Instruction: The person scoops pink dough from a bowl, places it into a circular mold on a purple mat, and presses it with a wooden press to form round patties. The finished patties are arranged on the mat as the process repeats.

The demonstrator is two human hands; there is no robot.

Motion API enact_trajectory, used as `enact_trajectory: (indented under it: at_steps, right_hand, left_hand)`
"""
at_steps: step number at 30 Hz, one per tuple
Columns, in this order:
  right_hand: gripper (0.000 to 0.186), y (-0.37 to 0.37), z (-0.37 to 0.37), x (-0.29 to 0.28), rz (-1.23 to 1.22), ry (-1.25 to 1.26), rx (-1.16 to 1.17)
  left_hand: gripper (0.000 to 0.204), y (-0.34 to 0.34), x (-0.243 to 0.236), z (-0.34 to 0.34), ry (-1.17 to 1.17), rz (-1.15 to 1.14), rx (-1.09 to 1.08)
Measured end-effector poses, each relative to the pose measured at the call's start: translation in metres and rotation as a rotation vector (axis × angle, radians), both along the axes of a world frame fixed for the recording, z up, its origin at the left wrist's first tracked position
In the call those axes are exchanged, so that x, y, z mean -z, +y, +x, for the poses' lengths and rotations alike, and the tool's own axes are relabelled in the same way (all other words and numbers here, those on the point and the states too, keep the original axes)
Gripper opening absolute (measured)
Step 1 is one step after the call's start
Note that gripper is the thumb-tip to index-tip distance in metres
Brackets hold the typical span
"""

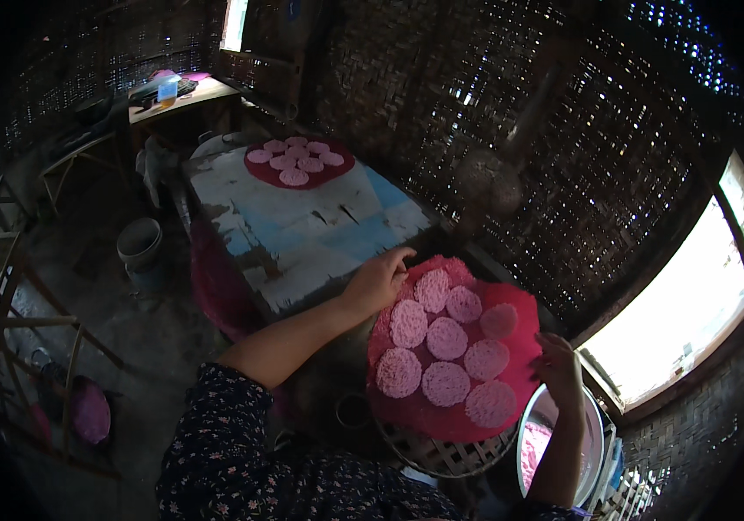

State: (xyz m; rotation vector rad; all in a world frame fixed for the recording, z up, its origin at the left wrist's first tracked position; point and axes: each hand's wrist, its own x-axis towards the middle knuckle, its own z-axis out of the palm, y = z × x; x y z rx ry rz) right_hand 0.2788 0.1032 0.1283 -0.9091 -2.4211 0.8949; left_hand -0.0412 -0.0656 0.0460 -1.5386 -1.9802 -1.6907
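Note:
A red, roughly round mat (524, 313) bears several pale pink discs (447, 339) with a stringy, noodle-like surface. My left hand (378, 282) grips its upper left edge, the fingers partly hidden. At the opposite edge my right hand (558, 369) is closed on the rim. Beneath the mat shows an open-weave basket (454, 460); I cannot tell whether the two touch. Another red mat (324, 178) with similar pink discs lies at the far end of the worn table.
The table (302, 230) has peeling white and blue paint. A metal basin (593, 434) with pink stuff stands right of the basket. A bucket (140, 243) and a bamboo rack (37, 321) are on the left. A woven wall (450, 113) runs behind the table.

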Motion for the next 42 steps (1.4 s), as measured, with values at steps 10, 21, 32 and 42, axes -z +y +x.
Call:
enact_trajectory:
  at_steps: [10, 21, 32, 42]
  right_hand:
    - [0.043, 0.069, -0.293, 0.006, 0.171, 0.017, -0.181]
    - [0.048, 0.145, -0.461, 0.096, 0.646, -0.242, 0.033]
    - [0.048, 0.024, -0.326, 0.020, 0.669, -0.175, -0.212]
    - [0.045, -0.070, -0.146, -0.003, 0.566, -0.308, -0.282]
  left_hand:
    - [0.043, 0.009, -0.016, -0.271, -0.044, 0.028, -0.300]
    - [0.044, 0.027, 0.051, -0.418, 0.105, 0.040, -0.678]
    - [0.028, -0.063, -0.058, -0.407, 0.103, 0.628, -0.597]
    - [0.039, -0.251, 0.162, -0.289, -0.572, 0.213, -1.237]
